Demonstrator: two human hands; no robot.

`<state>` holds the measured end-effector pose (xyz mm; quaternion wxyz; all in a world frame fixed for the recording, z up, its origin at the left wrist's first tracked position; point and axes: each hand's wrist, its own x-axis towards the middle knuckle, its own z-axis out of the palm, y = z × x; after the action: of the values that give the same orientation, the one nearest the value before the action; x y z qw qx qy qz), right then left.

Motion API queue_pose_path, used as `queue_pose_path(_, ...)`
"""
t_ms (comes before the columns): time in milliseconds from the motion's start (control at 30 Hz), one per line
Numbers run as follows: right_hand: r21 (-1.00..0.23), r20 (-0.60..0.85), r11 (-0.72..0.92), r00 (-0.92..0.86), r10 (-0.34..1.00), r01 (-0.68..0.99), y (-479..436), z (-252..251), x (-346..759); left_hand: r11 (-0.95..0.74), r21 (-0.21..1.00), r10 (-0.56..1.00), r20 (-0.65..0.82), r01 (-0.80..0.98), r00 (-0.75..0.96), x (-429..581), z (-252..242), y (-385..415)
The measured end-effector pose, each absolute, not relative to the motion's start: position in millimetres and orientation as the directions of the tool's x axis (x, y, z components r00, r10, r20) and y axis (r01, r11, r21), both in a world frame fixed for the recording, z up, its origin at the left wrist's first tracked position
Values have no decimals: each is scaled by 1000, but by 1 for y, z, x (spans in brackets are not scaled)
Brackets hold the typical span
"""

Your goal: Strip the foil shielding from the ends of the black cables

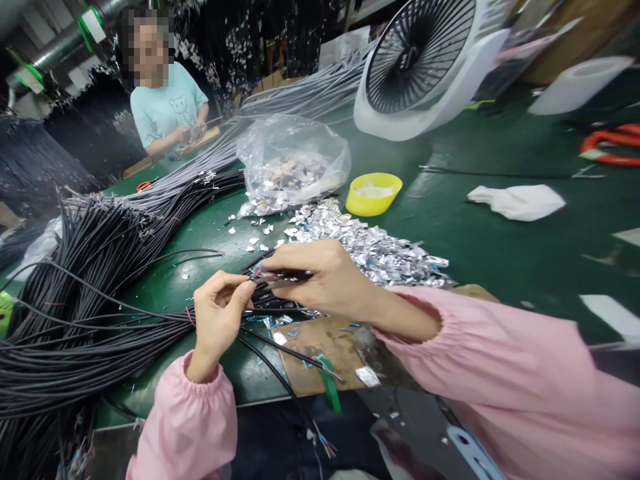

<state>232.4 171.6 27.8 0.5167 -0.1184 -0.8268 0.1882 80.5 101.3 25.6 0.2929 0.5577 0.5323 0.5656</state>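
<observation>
My left hand (219, 313) is closed, thumb and fingers pinching a black cable close to its stripped end, where small coloured wires (257, 273) show. From the right comes my right hand (323, 277), closed around a small dark metal tool (296, 275) that my fingers partly cover, so its exact kind is unclear. The tool's tip and my right fingertips are at the wire ends. Beside my left hand runs a thick bundle of black cables (115, 357). Below both hands, a loose black cable (305, 358) crosses a brown board (295, 373).
Silver foil scraps (370, 243) are heaped behind my right hand. Farther back are a clear plastic bag (300, 160) of scraps, a yellow container (373, 203), a white fan (425, 67) and crumpled white tissue (523, 202). A co-worker (173, 107) is across the green table (450, 200).
</observation>
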Motion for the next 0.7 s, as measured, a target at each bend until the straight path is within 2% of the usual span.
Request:
queue_pose_path(133,-524,764,846,-383,519,99,175,31,234,-211,930,946,271,300,-177,77,26,103)
queue_pose_path(233,-674,702,729,-203,683,121,181,33,235,-180,865,929,306,469,-208,76,21,107)
queue_pose_path(267,-714,676,691,-145,723,115,183,34,235,-189,798,914,356,572,-194,75,18,110)
queue_pose_path(367,-773,623,627,-72,779,92,190,35,237,-242,495,867,497,835,-43,74,8,118)
queue_pose_path(433,-784,610,615,-85,788,79,193,36,238,-259,353,858,512,899,46,73,2,123)
queue_pose_path(467,-784,610,616,-96,787,76,195,36,238,-262,322,859,508,910,68,72,0,124)
queue_pose_path(600,-746,639,653,-134,757,131,196,37,239,-268,344,828,559,900,33,69,1,125)
queue_pose_path(700,-715,651,676,-181,737,177,193,37,237,-277,492,791,604,825,-94,68,10,127)
